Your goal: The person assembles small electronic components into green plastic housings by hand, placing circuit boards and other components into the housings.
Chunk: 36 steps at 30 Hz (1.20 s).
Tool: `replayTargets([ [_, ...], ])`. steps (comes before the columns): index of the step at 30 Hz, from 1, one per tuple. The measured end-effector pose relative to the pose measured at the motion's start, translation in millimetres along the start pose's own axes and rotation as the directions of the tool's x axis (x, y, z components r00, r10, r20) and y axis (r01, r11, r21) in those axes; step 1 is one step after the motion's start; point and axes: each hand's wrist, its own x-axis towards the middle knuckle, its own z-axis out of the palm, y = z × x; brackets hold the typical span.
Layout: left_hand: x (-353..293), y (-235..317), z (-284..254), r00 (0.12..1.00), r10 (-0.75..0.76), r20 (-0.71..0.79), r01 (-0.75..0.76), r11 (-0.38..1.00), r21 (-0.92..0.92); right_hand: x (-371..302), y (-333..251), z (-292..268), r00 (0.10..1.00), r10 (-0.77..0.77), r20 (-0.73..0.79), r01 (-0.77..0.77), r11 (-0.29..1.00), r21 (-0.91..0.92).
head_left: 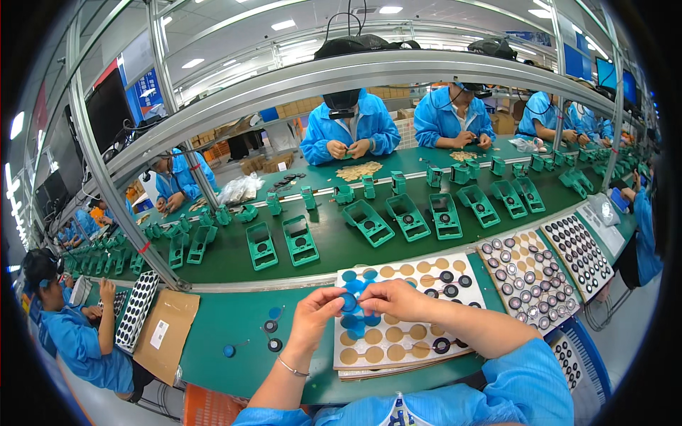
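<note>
Above the white foam board (387, 360), my left hand (316, 312) pinches a small round blue disc (349, 302) between thumb and fingers. My right hand (398, 299) is closed in a pinch close to the disc's right edge; what its fingertips grip is too small to make out. On the board under my hands lie several blue round pieces (353, 324), tan round recesses (374, 354) and black round speaker-like parts (450, 290). Left of the board on the green bench are loose black round parts with thin wires (275, 345) and a blue round one (229, 351).
Boards of round parts (529, 277) stand to the right. Beyond the bench runs a green conveyor (320, 259) carrying green plastic housings (368, 222). A metal frame (355, 67) crosses overhead. Cardboard (167, 334) lies left. Co-workers in blue (348, 128) sit opposite and at both sides.
</note>
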Motion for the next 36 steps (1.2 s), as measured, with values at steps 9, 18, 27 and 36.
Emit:
replayTargets([
  [9,10.0,-26.6,12.6,0.991,-0.054,0.126,0.110,0.859,-0.500,-19.1,-5.5,1.6,0.919,-0.187,-0.349,0.171,0.982,-0.077],
  [18,7.0,-27.1,24.4,0.988,-0.050,0.144,0.111,0.883,-0.456,-11.7,1.2,12.7,0.872,-0.380,-0.308,0.304,0.914,-0.269],
  [27,0.8,-30.3,14.4,0.998,0.060,0.008,-0.061,0.997,0.056,-7.8,0.8,10.9,0.909,-0.411,-0.065,0.247,0.658,-0.711],
  [36,-1.0,-32.5,12.5,0.999,-0.005,0.040,0.002,0.997,0.077,-9.8,-0.9,13.7,0.923,-0.385,0.020,0.240,0.534,-0.811],
])
